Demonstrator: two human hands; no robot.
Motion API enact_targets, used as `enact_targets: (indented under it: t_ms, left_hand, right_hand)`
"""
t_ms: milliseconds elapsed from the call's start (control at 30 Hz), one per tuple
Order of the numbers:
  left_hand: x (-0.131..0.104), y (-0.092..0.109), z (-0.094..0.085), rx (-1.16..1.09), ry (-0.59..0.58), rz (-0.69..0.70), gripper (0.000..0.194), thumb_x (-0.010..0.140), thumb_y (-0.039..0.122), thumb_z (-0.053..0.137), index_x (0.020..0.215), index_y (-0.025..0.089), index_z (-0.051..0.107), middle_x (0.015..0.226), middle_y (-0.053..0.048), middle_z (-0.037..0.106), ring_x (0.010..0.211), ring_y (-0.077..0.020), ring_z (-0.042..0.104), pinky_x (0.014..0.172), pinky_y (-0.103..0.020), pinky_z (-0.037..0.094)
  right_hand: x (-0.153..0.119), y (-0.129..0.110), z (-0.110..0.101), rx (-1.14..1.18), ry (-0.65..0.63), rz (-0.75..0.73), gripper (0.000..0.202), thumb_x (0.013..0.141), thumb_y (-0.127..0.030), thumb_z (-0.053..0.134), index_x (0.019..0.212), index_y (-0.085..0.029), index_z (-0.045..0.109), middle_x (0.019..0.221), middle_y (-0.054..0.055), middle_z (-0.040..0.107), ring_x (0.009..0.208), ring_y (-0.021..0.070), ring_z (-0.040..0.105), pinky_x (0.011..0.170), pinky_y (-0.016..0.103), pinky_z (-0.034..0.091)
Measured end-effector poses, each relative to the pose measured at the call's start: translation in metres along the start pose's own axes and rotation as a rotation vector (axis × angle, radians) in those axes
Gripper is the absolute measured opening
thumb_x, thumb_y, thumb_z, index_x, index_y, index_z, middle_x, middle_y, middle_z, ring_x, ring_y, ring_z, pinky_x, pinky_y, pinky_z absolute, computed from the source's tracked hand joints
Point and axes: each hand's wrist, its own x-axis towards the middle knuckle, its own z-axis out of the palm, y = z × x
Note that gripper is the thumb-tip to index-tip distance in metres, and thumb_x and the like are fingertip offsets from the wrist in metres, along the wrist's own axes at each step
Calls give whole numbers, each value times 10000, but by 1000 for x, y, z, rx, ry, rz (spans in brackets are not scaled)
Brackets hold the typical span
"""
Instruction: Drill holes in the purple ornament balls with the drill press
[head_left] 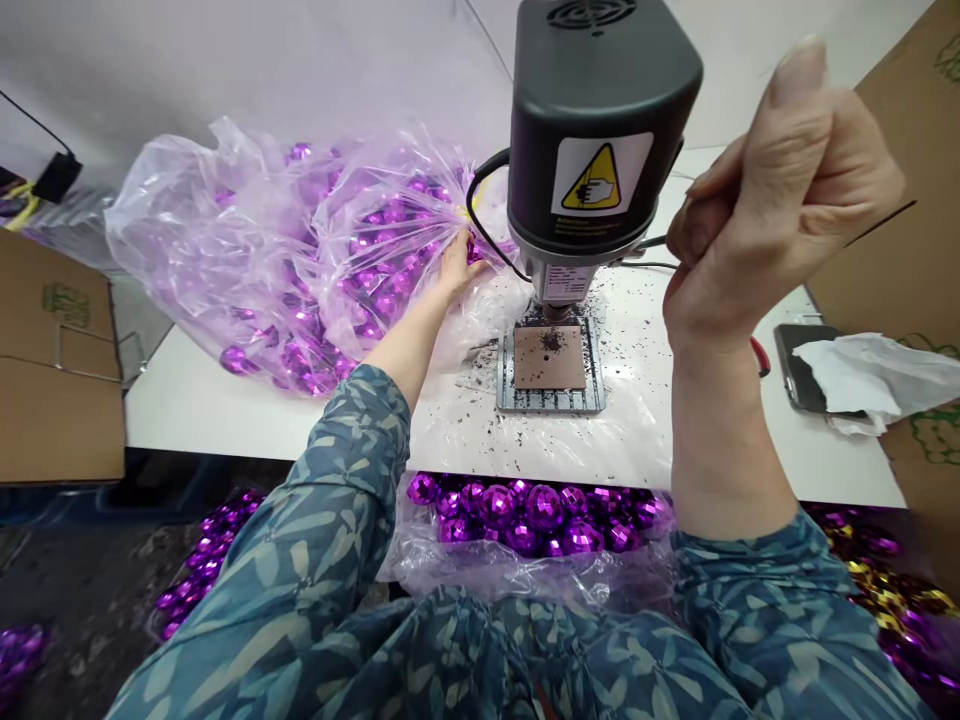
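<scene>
- The left hand (456, 268) has its fingers part-curled at a purple ball (472, 247) beside the clear bag (300, 240); whether it grips is unclear.
- The right hand (780, 200) is closed in a fist, raised beside the black machine (600, 110).

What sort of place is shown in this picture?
Probably a small workshop: what looks like a bench drill stands on a white table, dark bits lie on its base, and a big clear bag holds many shiny purple balls.
</scene>
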Motion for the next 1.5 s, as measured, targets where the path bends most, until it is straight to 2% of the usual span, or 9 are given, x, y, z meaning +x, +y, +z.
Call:
enact_targets:
  t_ms: [167,300,500,667,800,967,1167,1367,1500]
  left_hand:
    - [-5,25,5,-15,34,-99,393,758,252,901,1072,244,665,1203,-105,792,1331,-334,648,1215,-571,477]
    - [-26,31,-6,-271,43,-326,260,863,337,837,992,254,628,944,-60,787,963,-249,740,960,-500,632]
    - [-111,76,-29,-649,-170,-321,494,847,532,894,1219,277,693,1151,-69,797,938,-217,790,839,-401,696]
    - [-172,122,-9,-831,-217,-376,507,894,564,875,1290,298,702,1304,-74,776,1099,-229,788,926,-390,692]
    - [-195,123,10,-721,-220,-332,561,871,546,900,1307,277,671,1219,-78,800,1069,-222,789,952,-401,673]
    - [-200,101,27,-447,-155,-211,635,848,528,920,1348,232,663,1248,-114,799,1092,-231,774,1004,-426,641]
    - [-182,84,42,-405,-181,-145,625,855,476,918,1373,230,671,1337,-127,786,1197,-269,762,1097,-481,610]
    - [-173,85,48,-341,-207,-79,582,812,377,940,1319,234,691,1321,-104,772,1239,-281,737,1118,-494,603]
    - [-173,96,46,-219,-212,1,568,779,372,960,1256,210,698,1266,-102,732,1189,-282,733,1055,-469,628]
  right_hand:
    - [-2,1,-2,-2,-14,-21,636,833,-685,696,533,-171,475,436,-59,316,350,4,269,432,268,176]
    - [-3,-1,-2,32,-18,-15,619,830,-651,703,529,-159,479,431,-65,308,352,-1,282,434,249,176]
    - [-1,-2,0,73,1,21,596,769,-653,710,522,-161,483,426,-84,351,343,-10,292,451,221,262]
    - [0,1,-4,66,-19,27,570,760,-653,716,538,-163,528,444,-78,388,360,-10,333,460,212,270]
    - [-2,6,-7,113,-32,6,555,794,-640,718,564,-177,517,456,-76,390,343,6,302,415,253,196]
    - [-5,10,-7,141,-52,-43,522,862,-592,695,598,-167,548,482,-72,415,354,-1,324,417,234,214]
    - [-4,15,-7,127,-39,-90,537,885,-603,699,610,-166,548,489,-64,464,356,4,322,411,247,196]
    - [-6,11,-7,34,-46,-104,584,901,-664,650,620,-170,517,501,-79,457,367,-16,292,433,227,211]
    - [-8,10,-8,-145,-60,-82,683,909,-793,477,628,-171,487,522,-66,430,393,-20,282,463,221,257]
